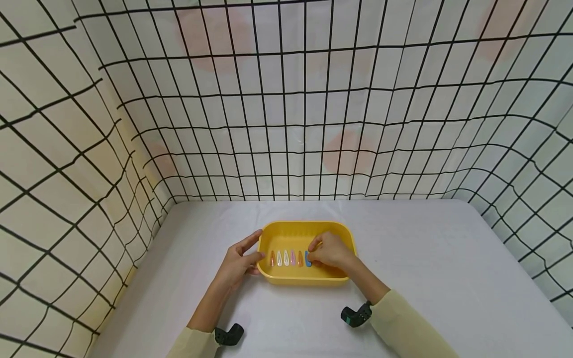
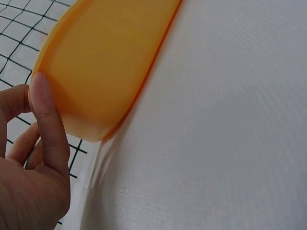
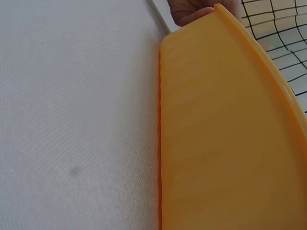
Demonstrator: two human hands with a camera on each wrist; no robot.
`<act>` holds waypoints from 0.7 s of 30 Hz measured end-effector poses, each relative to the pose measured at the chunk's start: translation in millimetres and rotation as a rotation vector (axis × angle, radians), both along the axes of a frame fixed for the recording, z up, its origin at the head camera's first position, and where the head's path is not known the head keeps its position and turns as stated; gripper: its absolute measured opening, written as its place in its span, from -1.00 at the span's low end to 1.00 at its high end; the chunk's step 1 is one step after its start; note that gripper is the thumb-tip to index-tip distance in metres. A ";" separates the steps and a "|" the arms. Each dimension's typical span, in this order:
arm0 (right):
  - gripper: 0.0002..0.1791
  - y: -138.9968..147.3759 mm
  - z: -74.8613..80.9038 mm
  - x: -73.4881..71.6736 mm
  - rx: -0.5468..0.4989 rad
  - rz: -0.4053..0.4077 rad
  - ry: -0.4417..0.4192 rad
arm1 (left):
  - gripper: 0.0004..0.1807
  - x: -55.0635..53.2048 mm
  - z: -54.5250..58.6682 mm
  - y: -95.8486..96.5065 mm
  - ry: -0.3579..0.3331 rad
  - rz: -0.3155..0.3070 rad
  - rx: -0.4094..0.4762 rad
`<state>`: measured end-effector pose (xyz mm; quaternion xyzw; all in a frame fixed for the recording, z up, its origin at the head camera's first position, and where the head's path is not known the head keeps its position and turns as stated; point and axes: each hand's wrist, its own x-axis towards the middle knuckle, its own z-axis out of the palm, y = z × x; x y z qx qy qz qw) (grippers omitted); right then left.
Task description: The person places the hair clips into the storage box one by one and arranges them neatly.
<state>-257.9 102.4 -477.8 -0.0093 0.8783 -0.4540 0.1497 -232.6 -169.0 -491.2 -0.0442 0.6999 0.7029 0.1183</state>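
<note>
A yellow plastic tray (image 1: 309, 281) stands on the white table, with a row of snap hair clips lying inside it. From the left come an orange clip (image 1: 272, 258), two white clips (image 1: 286, 257), a pink-purple clip (image 1: 293, 257) and another orange clip (image 1: 300, 258). At the row's right end, my right hand (image 1: 332, 250) reaches into the tray and pinches a blue hair clip (image 1: 307, 258). My left hand (image 2: 36, 167) holds the tray's left end, thumb at the rim and other fingers outside. The tray wall (image 3: 225, 120) hides my right hand in the right wrist view.
White cloth covers the table (image 1: 425, 258) around the tray. Behind it and at both sides hangs a white sheet with a black grid (image 1: 304, 109). Each wrist wears a black camera (image 1: 355, 315) on a strap.
</note>
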 end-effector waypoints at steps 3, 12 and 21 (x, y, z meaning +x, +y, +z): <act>-0.82 0.2 -0.8 -0.5 -0.003 0.001 -0.002 | -0.22 0.2 0.3 0.2 -0.002 0.002 -0.001; -0.84 -0.6 -0.6 -0.3 0.007 0.000 -0.001 | -0.23 0.0 0.8 0.6 -0.004 0.005 0.006; -0.87 5.4 5.3 -3.2 -0.108 -0.019 0.034 | -0.22 -0.9 1.5 -1.2 0.000 0.006 0.006</act>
